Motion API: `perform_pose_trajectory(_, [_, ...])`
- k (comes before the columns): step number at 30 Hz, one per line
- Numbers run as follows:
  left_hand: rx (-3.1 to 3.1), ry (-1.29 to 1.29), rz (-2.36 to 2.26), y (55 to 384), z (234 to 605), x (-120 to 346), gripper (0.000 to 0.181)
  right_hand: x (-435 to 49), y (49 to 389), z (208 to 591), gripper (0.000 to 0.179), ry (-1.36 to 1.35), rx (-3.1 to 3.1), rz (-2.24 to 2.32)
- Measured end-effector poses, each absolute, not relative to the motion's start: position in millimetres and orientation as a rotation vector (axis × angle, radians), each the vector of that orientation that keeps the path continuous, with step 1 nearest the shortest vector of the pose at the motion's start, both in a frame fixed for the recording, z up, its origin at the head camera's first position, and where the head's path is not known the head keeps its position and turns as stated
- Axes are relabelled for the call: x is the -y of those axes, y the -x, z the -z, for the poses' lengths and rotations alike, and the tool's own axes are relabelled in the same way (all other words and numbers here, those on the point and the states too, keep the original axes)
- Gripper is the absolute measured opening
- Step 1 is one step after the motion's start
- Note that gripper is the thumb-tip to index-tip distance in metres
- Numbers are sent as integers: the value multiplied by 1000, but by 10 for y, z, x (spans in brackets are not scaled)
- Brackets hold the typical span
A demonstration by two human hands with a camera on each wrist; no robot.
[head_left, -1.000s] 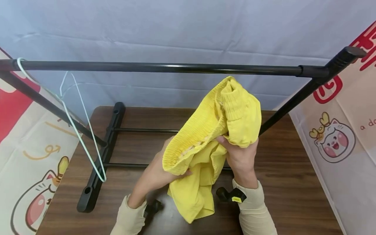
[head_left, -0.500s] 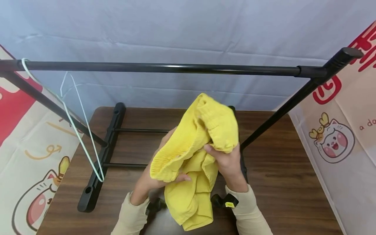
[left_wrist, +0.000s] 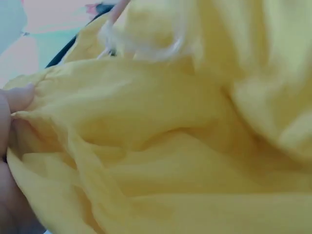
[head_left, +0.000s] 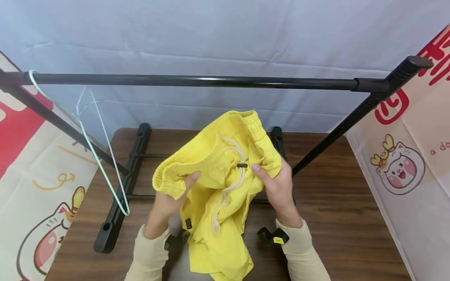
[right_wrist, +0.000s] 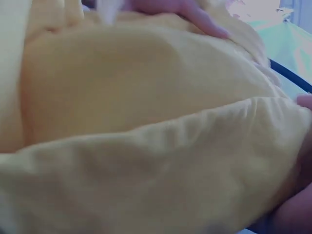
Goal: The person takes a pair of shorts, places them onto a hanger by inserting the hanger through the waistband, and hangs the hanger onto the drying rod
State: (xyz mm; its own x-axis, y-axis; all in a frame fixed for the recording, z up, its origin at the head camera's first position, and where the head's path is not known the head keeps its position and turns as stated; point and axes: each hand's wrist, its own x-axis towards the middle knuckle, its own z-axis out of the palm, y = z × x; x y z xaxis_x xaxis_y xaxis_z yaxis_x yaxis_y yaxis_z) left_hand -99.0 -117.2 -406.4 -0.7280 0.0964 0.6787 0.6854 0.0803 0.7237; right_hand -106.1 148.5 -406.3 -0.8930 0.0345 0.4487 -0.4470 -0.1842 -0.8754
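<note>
Left grip (head_left: 169,201) is pinching yellow garment (head_left: 207,168) by its waistband, right grip (head_left: 282,191) is pinching the opposite side, white drawstring (head_left: 241,176) is dangling between

In the head view, the left forearm (head_left: 148,251) extends up-right from bottom centre-left; the right forearm (head_left: 300,249) extends up-left from bottom centre-right. The left hand (head_left: 168,203) and right hand (head_left: 282,191) each maintain a pinch, thumbs (head_left: 262,175) angled inward, fingers mostly hidden.
</note>
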Motion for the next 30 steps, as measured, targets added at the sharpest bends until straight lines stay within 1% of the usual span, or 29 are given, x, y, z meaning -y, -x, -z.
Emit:
perform_pose_trajectory(3, [1873,713,1603,1026,3967,1313,22,-1589,1140,4012,30,-431,1651,-2104])
perform_pose_trajectory(4, [1884,670,1575,1028,3941,1364,23,-1624,1166,3999,31,-426,1605,-2096])
perform_pose_trajectory(5, [1885,633,1558,1033,3919,1414,23,-1662,1185,3983,28,-418,1572,-2088])
perform_pose_trajectory(9, [1986,437,1502,1032,3851,1568,9,-1815,1225,3908,15,-410,1475,-2052])
perform_pose_trajectory(12, [2054,344,1461,1035,3825,1606,10,-1909,1221,3881,20,-418,1557,-1987])
perform_pose_trajectory(16, [2090,357,1364,1062,3862,1591,11,-1997,1196,3909,20,-339,1922,-1725])
perform_pose_trajectory(19, [2181,332,1059,1096,3917,1587,24,-2040,1168,3931,19,-207,2186,-1448])
perform_pose_trajectory(21, [2262,257,794,1109,3958,1602,35,-2051,1136,3932,20,-114,2330,-1268])
perform_pose_trajectory(23, [2370,167,680,1104,3997,1620,41,-2045,1092,3920,24,-32,2461,-1114])
perform_pose_trajectory(25, [2513,106,753,1086,4028,1636,40,-2030,1051,3905,29,22,2567,-985])
perform_pose_trajectory(27, [2637,65,984,1071,4048,1642,37,-2017,1013,3885,35,52,2656,-885])
perform_pose_trajectory(30, [2728,11,1297,1065,4042,1633,41,-2026,977,3833,37,33,2788,-813])
